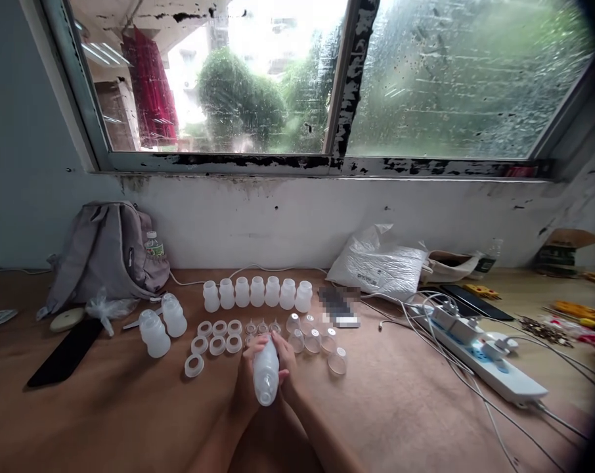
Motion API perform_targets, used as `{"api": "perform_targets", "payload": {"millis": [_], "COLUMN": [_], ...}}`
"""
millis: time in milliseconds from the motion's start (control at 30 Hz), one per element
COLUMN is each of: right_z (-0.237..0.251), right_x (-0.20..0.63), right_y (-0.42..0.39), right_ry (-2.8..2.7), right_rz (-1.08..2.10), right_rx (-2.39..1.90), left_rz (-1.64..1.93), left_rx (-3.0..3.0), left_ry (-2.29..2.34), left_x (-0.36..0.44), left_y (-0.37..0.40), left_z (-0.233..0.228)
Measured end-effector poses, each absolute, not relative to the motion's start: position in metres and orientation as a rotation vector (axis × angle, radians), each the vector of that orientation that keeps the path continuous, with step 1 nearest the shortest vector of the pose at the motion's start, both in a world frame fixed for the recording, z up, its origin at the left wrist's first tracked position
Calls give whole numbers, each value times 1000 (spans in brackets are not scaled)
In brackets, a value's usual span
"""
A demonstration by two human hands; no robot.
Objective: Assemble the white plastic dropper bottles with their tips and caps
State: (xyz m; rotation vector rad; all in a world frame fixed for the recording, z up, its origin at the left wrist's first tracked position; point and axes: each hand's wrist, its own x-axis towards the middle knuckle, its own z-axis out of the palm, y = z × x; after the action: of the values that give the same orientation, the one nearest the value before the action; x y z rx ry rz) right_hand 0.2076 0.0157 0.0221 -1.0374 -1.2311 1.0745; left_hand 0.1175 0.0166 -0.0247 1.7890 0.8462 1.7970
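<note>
Both of my hands meet at the table's middle around one white translucent bottle, its nipple end pointing toward me. My left hand wraps its left side and my right hand grips its right side. Just beyond them lie several white rings, small nipples and clear dome caps. A row of several empty bottles stands behind those parts. Two assembled bottles stand to the left.
A grey backpack with a water bottle leans on the wall at left, a black phone in front of it. A white plastic bag, a power strip with cables and tools lie at right.
</note>
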Motion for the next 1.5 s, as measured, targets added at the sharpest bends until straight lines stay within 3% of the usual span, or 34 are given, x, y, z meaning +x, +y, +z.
{"api": "perform_targets", "payload": {"millis": [267, 367, 533, 833, 1100, 1500], "right_z": [23, 28, 40, 43, 51, 56], "right_x": [206, 211, 223, 230, 225, 228], "right_y": [12, 12, 14, 17, 6, 3], "right_ry": [-1233, -1201, -1129, -970, -1115, -1126], "right_rz": [1062, 1014, 1232, 1369, 1569, 1469], "right_rx": [-986, -937, -784, -800, -797, -779], "left_rz": [1827, 1581, 1024, 748, 732, 685], "left_rx": [1613, 1444, 1145, 913, 832, 791], "left_ry": [966, 974, 711, 407, 435, 381], "left_x": [114, 110, 108, 108, 107, 107], "left_y": [8, 1, -4, -1, -3, -13], "left_z": [-7, 6, 13, 7, 4, 20]}}
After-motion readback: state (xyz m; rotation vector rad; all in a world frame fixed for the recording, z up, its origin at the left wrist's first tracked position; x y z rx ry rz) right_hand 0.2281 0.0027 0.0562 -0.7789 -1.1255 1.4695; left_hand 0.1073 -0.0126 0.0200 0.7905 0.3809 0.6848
